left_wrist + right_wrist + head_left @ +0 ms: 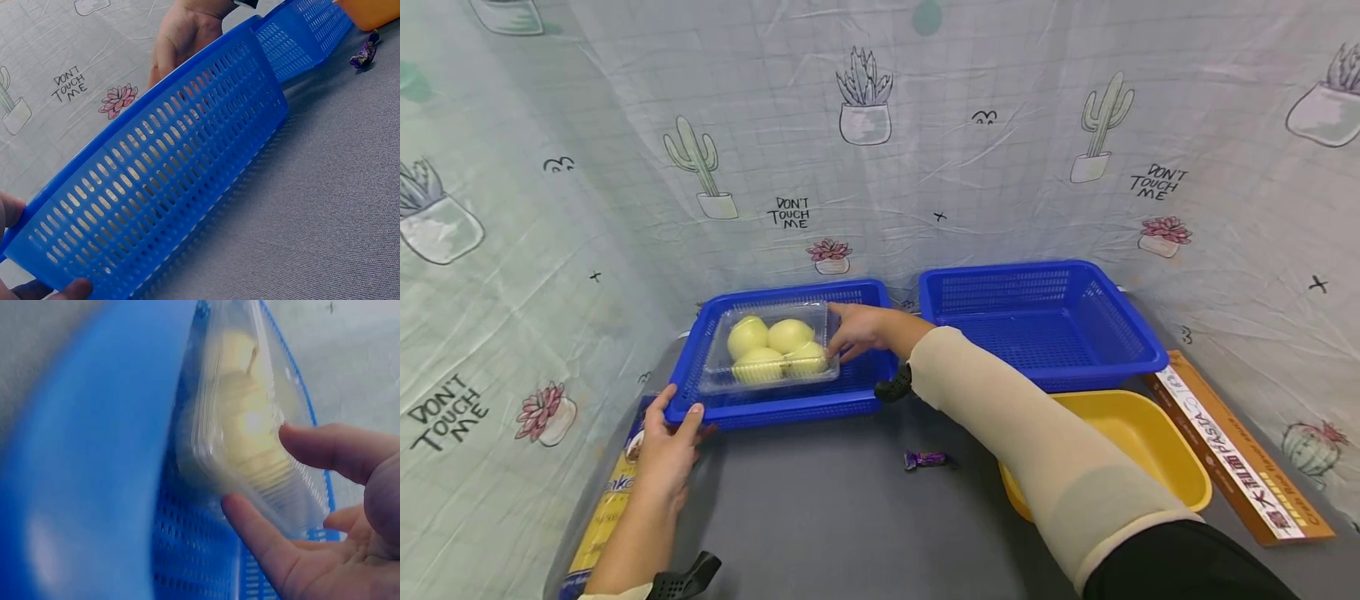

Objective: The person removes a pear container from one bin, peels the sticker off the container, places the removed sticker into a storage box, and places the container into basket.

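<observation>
A clear plastic box (718, 383) of pale yellow pears (747, 337) sits inside the left blue basket (797, 410). At that basket's near left corner, my left hand (666, 454) grips the rim; the left wrist view shows a fingertip (78, 289) against the outer wall. My right hand (859, 327) is at the box's right end, fingers pointing down. In the right wrist view its thumb (319, 444) and forefinger (259, 534) are spread beside the box. Whether they touch it, I cannot tell. The basket's blurred rim covers the left of that view.
Another blue basket (1037, 377) stands at the back right, with a yellow tray (1197, 492) before it. Right of these lies a long pasta box (1240, 450). A small purple-wrapped piece (925, 459) is mid-table; a yellow packet (597, 529) lies left. Printed cloth (925, 242) encloses the table.
</observation>
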Tool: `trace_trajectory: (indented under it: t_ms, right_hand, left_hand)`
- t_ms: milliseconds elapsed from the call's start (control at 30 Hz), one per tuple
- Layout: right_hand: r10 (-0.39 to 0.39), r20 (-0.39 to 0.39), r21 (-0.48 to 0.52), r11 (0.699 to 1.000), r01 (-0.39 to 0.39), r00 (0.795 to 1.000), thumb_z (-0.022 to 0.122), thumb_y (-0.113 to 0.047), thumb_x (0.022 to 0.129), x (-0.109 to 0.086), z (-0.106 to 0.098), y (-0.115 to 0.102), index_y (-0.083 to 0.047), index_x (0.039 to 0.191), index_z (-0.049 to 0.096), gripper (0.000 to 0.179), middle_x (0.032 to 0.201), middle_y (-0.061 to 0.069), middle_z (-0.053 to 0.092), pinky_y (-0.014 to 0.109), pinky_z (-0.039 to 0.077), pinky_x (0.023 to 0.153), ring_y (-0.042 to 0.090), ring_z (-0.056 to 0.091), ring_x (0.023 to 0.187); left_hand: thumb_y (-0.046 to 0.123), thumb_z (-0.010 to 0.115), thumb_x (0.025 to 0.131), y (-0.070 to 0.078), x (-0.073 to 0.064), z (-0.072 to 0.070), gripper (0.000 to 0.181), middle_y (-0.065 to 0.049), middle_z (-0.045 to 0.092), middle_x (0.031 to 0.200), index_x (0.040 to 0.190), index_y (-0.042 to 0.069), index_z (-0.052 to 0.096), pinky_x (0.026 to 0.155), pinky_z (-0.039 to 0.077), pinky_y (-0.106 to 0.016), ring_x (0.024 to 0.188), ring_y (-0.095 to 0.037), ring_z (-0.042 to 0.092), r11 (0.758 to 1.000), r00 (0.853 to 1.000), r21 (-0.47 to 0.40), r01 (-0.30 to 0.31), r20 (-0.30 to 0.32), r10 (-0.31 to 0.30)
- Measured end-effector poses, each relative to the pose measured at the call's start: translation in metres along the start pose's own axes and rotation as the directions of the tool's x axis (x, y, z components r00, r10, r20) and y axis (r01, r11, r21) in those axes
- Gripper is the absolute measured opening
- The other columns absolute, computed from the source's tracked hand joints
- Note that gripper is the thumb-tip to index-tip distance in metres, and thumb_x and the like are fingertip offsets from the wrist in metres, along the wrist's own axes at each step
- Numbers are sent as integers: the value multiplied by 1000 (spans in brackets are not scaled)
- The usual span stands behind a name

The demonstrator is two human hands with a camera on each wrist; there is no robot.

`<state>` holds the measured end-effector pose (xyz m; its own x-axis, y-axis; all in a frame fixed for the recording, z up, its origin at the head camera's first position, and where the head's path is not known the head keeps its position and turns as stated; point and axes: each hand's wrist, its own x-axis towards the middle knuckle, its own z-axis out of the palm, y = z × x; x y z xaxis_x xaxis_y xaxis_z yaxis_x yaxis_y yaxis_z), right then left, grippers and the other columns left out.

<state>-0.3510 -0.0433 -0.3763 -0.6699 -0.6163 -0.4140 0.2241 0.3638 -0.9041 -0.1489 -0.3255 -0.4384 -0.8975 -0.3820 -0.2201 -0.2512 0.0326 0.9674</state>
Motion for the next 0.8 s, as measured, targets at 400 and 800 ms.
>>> trace_trajectory:
  t_ms: [400, 800]
  right_hand:
    - [-125, -97, 234, 961, 145, 987, 70, 1, 102, -45, -6, 7, -16, 173, 17, 91, 174, 23, 21, 57, 47, 112, 46, 40, 150]
    - [-244, -97, 350, 899, 262, 965, 61, -16, 110, -104, -15, 29, -14, 171, 25, 71, 172, 17, 29, 58, 42, 116, 43, 38, 152]
  left_hand:
    - [40, 48, 114, -1, -2, -1, 73, -18, 15, 175, 173, 37, 5, 120, 25, -67, 96, 2, 67, 1000, 1000, -9, -10, 3, 10]
    - [37, 43, 116, 1, -5, 2, 70, -14, 2, 178, 174, 26, 7, 129, 15, -56, 161, -35, 13, 985, 991, 144, -95, -75, 106]
